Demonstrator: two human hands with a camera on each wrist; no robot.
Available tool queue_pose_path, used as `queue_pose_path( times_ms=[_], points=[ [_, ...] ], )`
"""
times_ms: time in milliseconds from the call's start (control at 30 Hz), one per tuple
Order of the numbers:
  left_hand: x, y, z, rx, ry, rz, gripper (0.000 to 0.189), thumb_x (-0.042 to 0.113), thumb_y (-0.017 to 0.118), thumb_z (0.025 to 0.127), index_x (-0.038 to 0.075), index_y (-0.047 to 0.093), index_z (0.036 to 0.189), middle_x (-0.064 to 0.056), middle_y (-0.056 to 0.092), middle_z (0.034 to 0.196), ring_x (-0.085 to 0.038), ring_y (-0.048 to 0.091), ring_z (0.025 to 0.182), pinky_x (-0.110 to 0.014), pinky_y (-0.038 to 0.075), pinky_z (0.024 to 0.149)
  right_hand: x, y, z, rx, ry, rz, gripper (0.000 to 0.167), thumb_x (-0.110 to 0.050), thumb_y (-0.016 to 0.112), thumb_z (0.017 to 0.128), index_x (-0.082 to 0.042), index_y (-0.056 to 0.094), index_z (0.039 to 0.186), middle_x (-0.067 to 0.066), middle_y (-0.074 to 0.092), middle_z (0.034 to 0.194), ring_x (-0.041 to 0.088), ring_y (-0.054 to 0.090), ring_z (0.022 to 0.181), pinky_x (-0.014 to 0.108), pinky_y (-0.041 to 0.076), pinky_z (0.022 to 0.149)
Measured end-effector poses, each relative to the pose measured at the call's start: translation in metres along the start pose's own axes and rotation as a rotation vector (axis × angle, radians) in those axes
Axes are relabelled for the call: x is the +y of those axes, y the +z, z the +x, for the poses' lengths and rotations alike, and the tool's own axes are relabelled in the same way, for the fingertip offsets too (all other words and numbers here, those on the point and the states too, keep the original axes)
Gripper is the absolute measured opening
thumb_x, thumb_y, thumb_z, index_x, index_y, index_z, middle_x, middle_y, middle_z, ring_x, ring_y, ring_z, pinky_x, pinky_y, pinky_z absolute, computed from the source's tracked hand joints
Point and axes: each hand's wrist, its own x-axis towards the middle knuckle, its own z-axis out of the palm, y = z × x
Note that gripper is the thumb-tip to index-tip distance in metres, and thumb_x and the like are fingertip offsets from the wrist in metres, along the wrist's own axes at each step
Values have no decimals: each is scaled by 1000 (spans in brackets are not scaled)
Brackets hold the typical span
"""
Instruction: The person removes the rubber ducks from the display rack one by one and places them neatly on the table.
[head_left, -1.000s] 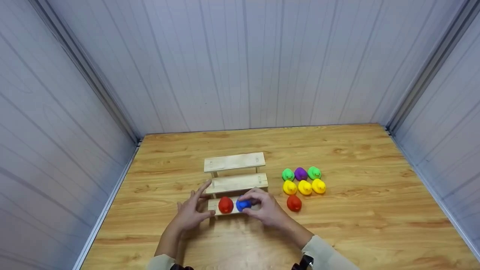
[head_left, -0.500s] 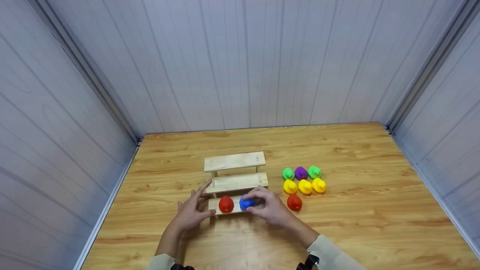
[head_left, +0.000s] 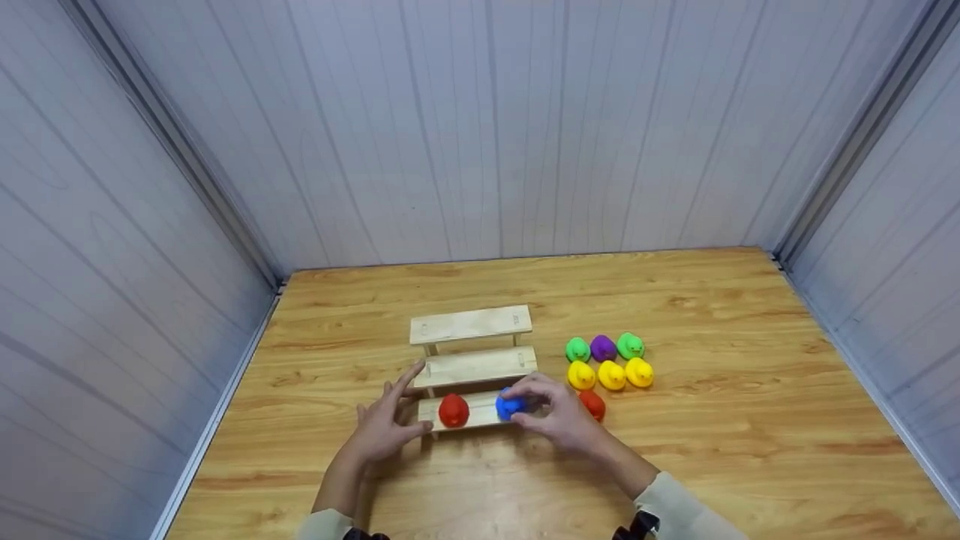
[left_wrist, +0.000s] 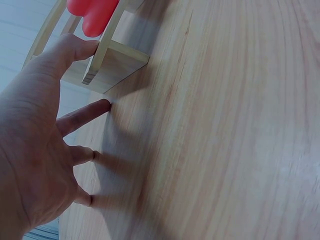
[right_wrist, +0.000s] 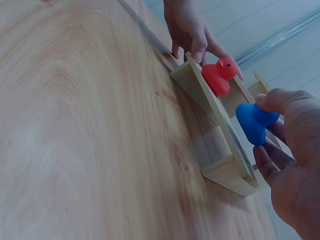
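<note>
A three-step wooden stand (head_left: 475,368) sits on the table. On the left of its lowest step is a red rubber duck (head_left: 453,411). My right hand (head_left: 562,416) pinches a blue rubber duck (head_left: 508,405) between thumb and fingers over the right part of that step; in the right wrist view, the blue duck (right_wrist: 254,120) is at step height, and I cannot tell whether it touches the wood. My left hand (head_left: 381,427) spreads its fingers at the stand's left end. In the left wrist view its thumb (left_wrist: 80,48) presses the lowest step's edge, the other fingers spread out below.
Right of the stand are two green ducks (head_left: 631,346), a purple duck (head_left: 603,348) and several yellow ducks (head_left: 612,376) in two rows. Another red duck (head_left: 592,405) lies nearer, partly behind my right hand. Pale panel walls (head_left: 525,135) bound the table at the back and sides.
My right hand has moved the blue duck to the right along the lowest step, away from the red duck. My left hand has stayed in place.
</note>
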Motion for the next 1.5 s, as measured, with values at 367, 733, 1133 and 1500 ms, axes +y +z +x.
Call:
queue_pose_path(
  times_ms=[367,733,1133,1500],
  points=[
    [0,0,0,3,7,0,102,32,89,93,45,33,177,-14,60,170,-66,11,170,-94,-19,123,2,-19,-8,35,0,4,29,-8,82,102,-6,81,130,22,74,136,13,72,120,28,64,106],
    [0,0,0,-1,15,16,101,34,88,94,41,33,177,-14,69,159,-67,12,169,-97,-14,122,4,-41,-16,90,-26,7,28,-7,81,103,-5,81,131,24,75,135,8,72,121,27,64,104],
    [1,1,0,4,-7,9,102,33,90,92,42,34,177,-17,60,169,-65,11,170,-95,-17,124,9,-63,-27,136,5,-21,29,-5,80,102,-4,81,131,24,73,133,17,71,121,23,62,104],
    [0,1,-1,-5,-8,3,101,33,89,93,43,33,177,-15,59,171,-63,10,172,-94,-17,125,19,-82,-37,220,-28,-48,29,3,82,98,-2,82,127,22,75,123,-3,69,115,17,61,103]
  ],
)
